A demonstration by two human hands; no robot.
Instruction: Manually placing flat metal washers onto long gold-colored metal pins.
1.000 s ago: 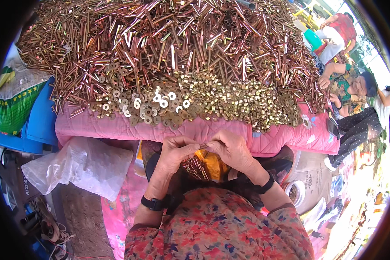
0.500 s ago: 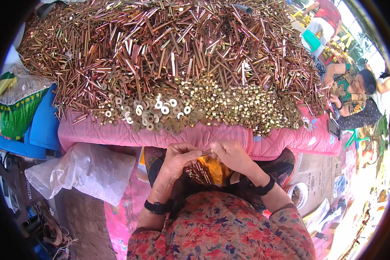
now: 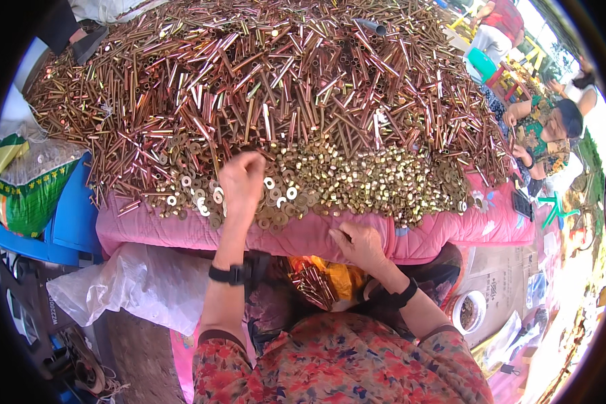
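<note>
My left hand (image 3: 242, 185) reaches out over the pile of flat round washers (image 3: 276, 210), close to the heap of copper-coloured metal tubes (image 3: 249, 87). Its fingers are curled together, and whatever they may hold is hidden. Near the front edge of the pink quilt (image 3: 161, 225) my right hand (image 3: 361, 246) is held with bent, closed fingers; I cannot make out anything in it. Small brass-coloured nuts (image 3: 357, 178) lie heaped just beyond the right hand. Below, at my lap, an orange-yellow bag (image 3: 347, 277) holds several copper-coloured rods (image 3: 312, 283).
A clear plastic bag (image 3: 131, 283) hangs at the left by a blue chair (image 3: 74, 209) with a green sack (image 3: 30, 188). Low on the right, a white bucket (image 3: 469, 312) stands by flattened cardboard (image 3: 495, 276). Another person (image 3: 552, 128) works at the table's right end.
My hands were together over my lap with a small piece between the fingers. The left has moved forward over the washers; the right has drawn slightly apart to the right.
</note>
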